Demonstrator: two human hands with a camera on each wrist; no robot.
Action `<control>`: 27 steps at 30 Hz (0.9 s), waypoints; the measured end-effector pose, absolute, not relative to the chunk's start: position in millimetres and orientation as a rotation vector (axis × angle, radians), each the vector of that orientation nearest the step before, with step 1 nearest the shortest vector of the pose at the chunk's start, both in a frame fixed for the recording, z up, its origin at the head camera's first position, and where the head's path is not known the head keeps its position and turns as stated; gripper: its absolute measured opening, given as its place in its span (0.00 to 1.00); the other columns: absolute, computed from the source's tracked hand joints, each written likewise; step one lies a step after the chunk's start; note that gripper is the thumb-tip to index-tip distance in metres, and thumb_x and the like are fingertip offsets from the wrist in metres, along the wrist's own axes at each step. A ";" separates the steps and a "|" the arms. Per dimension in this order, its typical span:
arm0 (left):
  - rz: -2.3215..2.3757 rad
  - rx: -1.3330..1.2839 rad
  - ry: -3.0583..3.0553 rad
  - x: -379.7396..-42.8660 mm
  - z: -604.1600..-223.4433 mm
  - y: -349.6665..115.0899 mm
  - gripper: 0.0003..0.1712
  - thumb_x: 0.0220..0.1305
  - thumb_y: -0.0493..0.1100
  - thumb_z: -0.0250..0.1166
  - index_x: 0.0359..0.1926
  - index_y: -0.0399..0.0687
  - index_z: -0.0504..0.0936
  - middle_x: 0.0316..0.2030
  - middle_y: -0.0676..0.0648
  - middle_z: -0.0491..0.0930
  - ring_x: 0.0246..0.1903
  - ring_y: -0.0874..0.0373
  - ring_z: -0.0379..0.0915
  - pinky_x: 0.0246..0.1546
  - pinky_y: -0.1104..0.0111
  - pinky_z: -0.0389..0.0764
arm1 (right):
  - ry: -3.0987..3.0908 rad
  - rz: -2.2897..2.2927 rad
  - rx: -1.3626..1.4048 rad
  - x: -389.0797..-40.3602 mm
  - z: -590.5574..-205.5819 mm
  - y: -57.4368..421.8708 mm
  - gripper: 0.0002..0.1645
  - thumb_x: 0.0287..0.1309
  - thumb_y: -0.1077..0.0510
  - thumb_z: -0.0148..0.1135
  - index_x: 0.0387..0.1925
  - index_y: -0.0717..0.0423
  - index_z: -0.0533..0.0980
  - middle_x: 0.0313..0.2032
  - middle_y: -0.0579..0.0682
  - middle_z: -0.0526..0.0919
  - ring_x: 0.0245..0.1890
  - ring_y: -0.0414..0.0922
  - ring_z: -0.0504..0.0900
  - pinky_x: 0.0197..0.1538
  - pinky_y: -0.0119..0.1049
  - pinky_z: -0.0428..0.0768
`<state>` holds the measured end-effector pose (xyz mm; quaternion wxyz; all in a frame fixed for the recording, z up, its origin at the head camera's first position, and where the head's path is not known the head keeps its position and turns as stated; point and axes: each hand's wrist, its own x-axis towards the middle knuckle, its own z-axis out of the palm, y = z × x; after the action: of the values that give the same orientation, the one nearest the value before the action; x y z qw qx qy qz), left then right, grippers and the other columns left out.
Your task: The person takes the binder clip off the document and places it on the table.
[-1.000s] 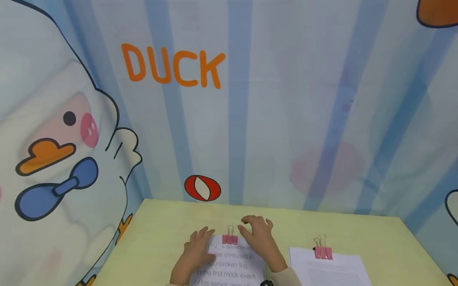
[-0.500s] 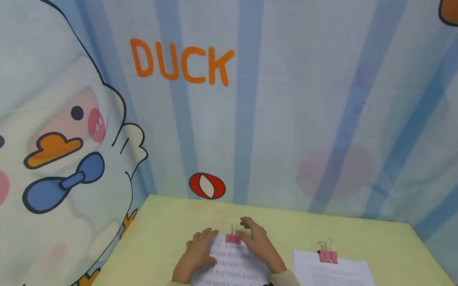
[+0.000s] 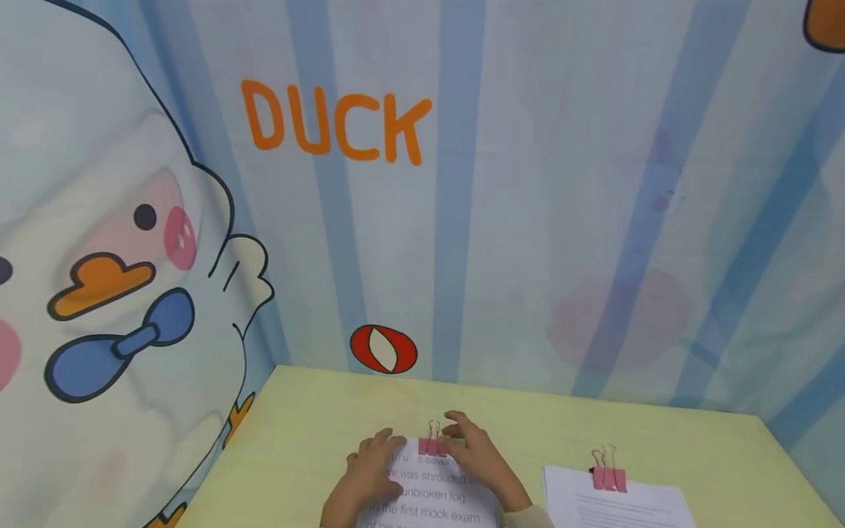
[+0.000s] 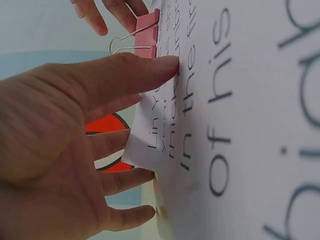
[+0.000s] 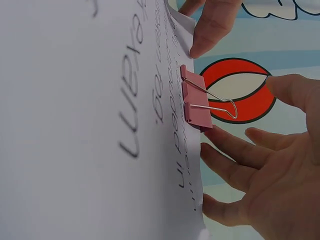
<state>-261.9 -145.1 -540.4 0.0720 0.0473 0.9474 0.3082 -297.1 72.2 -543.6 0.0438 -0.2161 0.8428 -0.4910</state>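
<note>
A stack of white paper (image 3: 429, 506) with large printed text lies between both hands. A pink binder clip (image 3: 432, 446) with wire handles grips its far edge. My left hand (image 3: 368, 473) holds the stack's far left corner, its thumb (image 4: 160, 67) on the top page and fingers behind the edge. The page corner (image 5: 182, 27) bends up there. My right hand (image 3: 485, 462) is spread at the far right edge, a fingertip at the clip's right end; whether it presses the clip is unclear. Another finger (image 5: 287, 87) stands clear of the paper.
On the pale yellow table (image 3: 317, 418), to the right, lies a second paper stack (image 3: 620, 506) with smaller print and its own pink binder clip (image 3: 609, 479). A striped cloth backdrop (image 3: 515, 220) with a printed duck hangs behind and left of the table.
My right hand has come down closer to the clip's right end. The left hand keeps about the same hold on the corner. The head view has shifted slightly.
</note>
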 end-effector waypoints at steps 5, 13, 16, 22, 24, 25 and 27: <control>0.917 0.136 2.875 -262.4 -539.7 -141.6 0.39 0.45 0.34 0.79 0.62 0.47 0.79 0.70 0.35 0.65 0.69 0.31 0.56 0.63 0.30 0.55 | 2.516 -1.529 -0.724 -297.2 -541.6 72.8 0.32 0.69 0.58 0.57 0.68 0.71 0.63 0.53 0.65 0.82 0.56 0.65 0.79 0.59 0.66 0.71; 0.908 0.100 2.905 -261.0 -542.7 -141.4 0.39 0.42 0.33 0.80 0.61 0.44 0.80 0.68 0.35 0.67 0.68 0.31 0.58 0.63 0.31 0.56 | 2.549 -1.491 -0.839 -296.4 -545.2 67.4 0.32 0.69 0.55 0.59 0.66 0.70 0.65 0.51 0.65 0.82 0.53 0.63 0.81 0.57 0.63 0.74; 0.923 0.108 2.901 -259.5 -542.5 -143.0 0.40 0.42 0.33 0.80 0.61 0.44 0.79 0.68 0.35 0.67 0.68 0.31 0.58 0.63 0.31 0.56 | 2.565 -1.479 -0.849 -295.7 -546.2 65.3 0.32 0.69 0.53 0.59 0.66 0.69 0.66 0.49 0.62 0.83 0.53 0.63 0.81 0.56 0.63 0.75; 0.952 0.145 2.897 -257.6 -537.4 -146.8 0.39 0.42 0.33 0.80 0.60 0.42 0.79 0.68 0.33 0.67 0.67 0.30 0.58 0.62 0.30 0.56 | 2.609 -1.449 -0.837 -295.0 -544.2 61.1 0.28 0.67 0.54 0.63 0.62 0.66 0.71 0.43 0.54 0.85 0.47 0.57 0.83 0.53 0.59 0.77; 0.956 0.175 2.903 -256.9 -536.9 -147.5 0.39 0.41 0.33 0.80 0.59 0.42 0.79 0.67 0.33 0.68 0.67 0.29 0.58 0.61 0.30 0.56 | 2.607 -1.457 -0.824 -295.4 -543.4 60.8 0.28 0.66 0.55 0.64 0.62 0.66 0.71 0.40 0.51 0.85 0.44 0.52 0.84 0.51 0.54 0.78; 0.956 0.192 2.907 -256.5 -537.0 -147.8 0.39 0.40 0.33 0.80 0.59 0.41 0.79 0.66 0.32 0.68 0.67 0.29 0.59 0.61 0.29 0.56 | 2.601 -1.463 -0.821 -295.5 -542.9 61.0 0.28 0.66 0.55 0.65 0.62 0.67 0.72 0.38 0.49 0.85 0.42 0.50 0.84 0.49 0.52 0.79; 0.961 0.219 2.915 -256.0 -537.1 -147.9 0.39 0.40 0.33 0.80 0.58 0.41 0.79 0.66 0.32 0.69 0.66 0.29 0.59 0.61 0.29 0.57 | 2.579 -1.480 -0.823 -296.0 -542.4 61.8 0.28 0.65 0.57 0.66 0.62 0.67 0.71 0.36 0.46 0.84 0.39 0.45 0.84 0.47 0.47 0.80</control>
<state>-256.0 -147.9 -537.1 0.0324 0.0710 0.9469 0.3120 -296.0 61.8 -542.4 0.0280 -0.2666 0.8356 -0.4795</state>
